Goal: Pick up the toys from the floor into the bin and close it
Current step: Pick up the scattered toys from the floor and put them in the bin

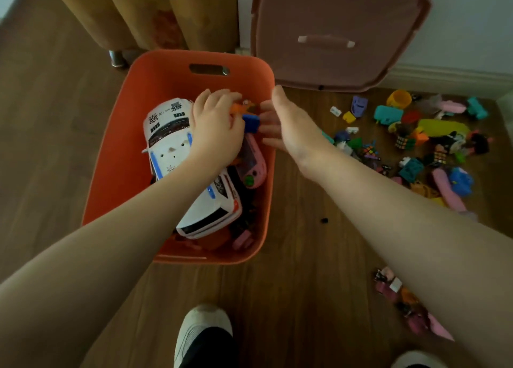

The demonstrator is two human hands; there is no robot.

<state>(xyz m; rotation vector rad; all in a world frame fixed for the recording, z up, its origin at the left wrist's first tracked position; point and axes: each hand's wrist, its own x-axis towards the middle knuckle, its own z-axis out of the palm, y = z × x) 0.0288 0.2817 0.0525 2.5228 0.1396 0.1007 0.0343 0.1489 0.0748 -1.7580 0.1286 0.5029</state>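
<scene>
An open orange bin [116,173] stands on the wooden floor. Inside lie a large white toy police car [169,134] and a pink handheld toy [254,162]. My left hand [215,130] is over the bin, its fingers curled round small toys: an orange piece [238,107] and a blue block [251,123]. My right hand [288,123] hovers at the bin's right rim, fingers spread and straight, holding nothing. A heap of small colourful toys [416,140] covers the floor to the right. The brownish-pink lid [333,34] leans against the wall behind.
A wooden cabinet [155,12] on metal feet stands behind the bin. More small pink toys [402,304] lie on the floor under my right forearm. A small black piece [324,220] sits beside the bin. My white shoes [202,329] are at the bottom.
</scene>
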